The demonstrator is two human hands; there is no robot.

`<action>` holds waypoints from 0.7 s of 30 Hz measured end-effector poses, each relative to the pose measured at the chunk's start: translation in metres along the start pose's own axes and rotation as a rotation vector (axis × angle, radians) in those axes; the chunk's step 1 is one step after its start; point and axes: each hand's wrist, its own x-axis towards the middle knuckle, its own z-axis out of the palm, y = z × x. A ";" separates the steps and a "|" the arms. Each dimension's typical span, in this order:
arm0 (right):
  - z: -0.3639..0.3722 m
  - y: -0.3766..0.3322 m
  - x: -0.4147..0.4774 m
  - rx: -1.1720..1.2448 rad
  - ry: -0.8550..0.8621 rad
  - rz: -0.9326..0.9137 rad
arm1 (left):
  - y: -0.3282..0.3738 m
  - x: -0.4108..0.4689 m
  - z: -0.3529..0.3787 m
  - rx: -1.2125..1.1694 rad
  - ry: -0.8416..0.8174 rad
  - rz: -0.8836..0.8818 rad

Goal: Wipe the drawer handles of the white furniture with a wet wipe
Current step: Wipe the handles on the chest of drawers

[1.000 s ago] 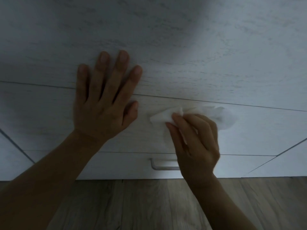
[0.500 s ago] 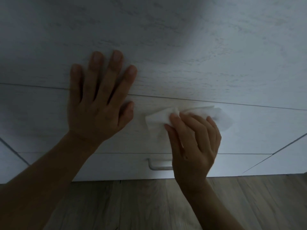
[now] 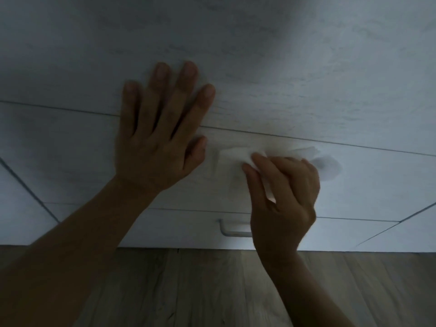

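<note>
Wet wipe (image 3: 232,155), white and crumpled, is held in our right hand (image 3: 284,197) against a drawer front (image 3: 368,185) of the white furniture (image 3: 306,74), just under the seam that divides that front from the broad panel above it. Our right fingers (image 3: 267,169) are curled round the wipe and grip it, and 1 loose end of the cloth spills out past the knuckles on the right side. We cannot tell what lies beneath the wipe, since cloth and hand cover that spot. Our left hand (image 3: 158,147) rests flat on the furniture just beside the wipe, apart from it. Its 4 fingers (image 3: 182,97) are straight, slightly spread and holding nothing; they reach over the seam onto the upper panel, while the palm and thumb lie on the drawer front. Below, on the next drawer down, 1 pale bar handle (image 3: 232,231) shows its left end and bend, with the rest hidden behind our right wrist. Wood-grain floor (image 3: 200,291) runs along the foot of the furniture, and both bare forearms reach up across it from the bottom of the view. The light is dim and the right hand is slightly blurred.
</note>
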 end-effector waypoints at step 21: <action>0.002 -0.025 0.021 0.003 -0.087 0.352 | -0.002 0.000 0.002 0.007 0.027 0.007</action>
